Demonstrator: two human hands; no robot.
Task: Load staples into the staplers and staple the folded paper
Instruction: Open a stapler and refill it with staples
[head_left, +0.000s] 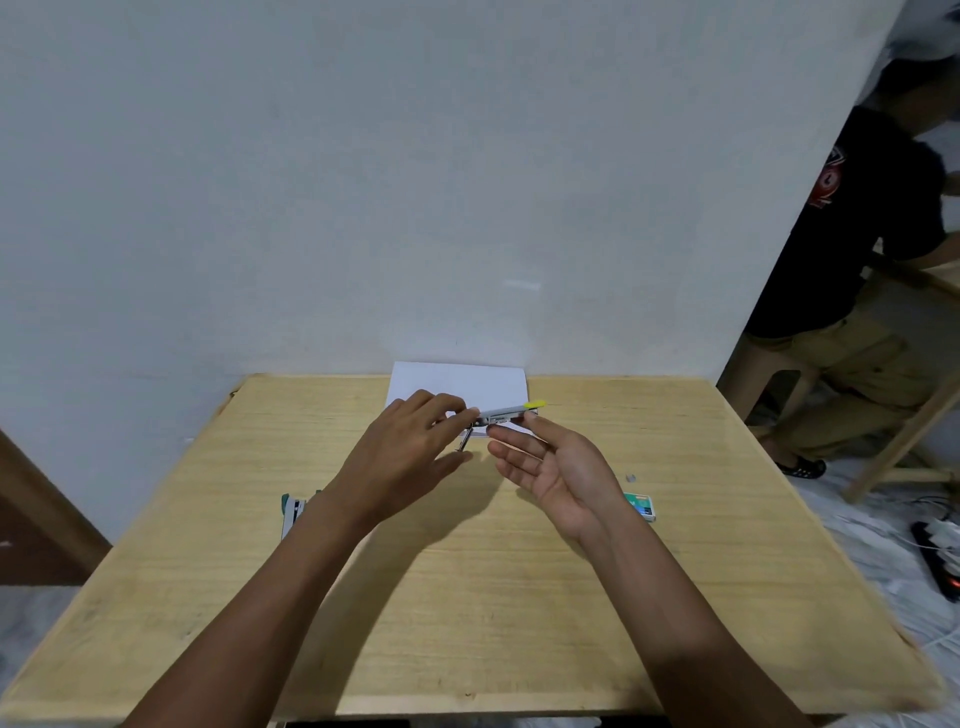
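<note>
A light wooden table (467, 597) fills the lower half of the view, set against a pale wall. Beyond its right side a person in a black shirt (862, 223) sits on a stool. A white folded paper (457, 382) lies at the table's far edge, just beyond both hands.

The left hand (410, 444) is raised above the table, back up, with its fingertips (470, 413) pinching the left end of a slim grey stapler (506, 413) with a yellow tip. The stapler is held level in the air above the paper's near edge, and a thin metal part hangs down from its left end. The right hand (553, 467) lies palm up just below the stapler, fingers straight and slightly spread, the thumb reaching up to its underside; whether it touches cannot be told.

A green and white second stapler (292, 514) lies beside the left forearm, partly hidden. A green staple box (642, 506) sits by the right wrist, with a small staple piece (631, 475) near it.
</note>
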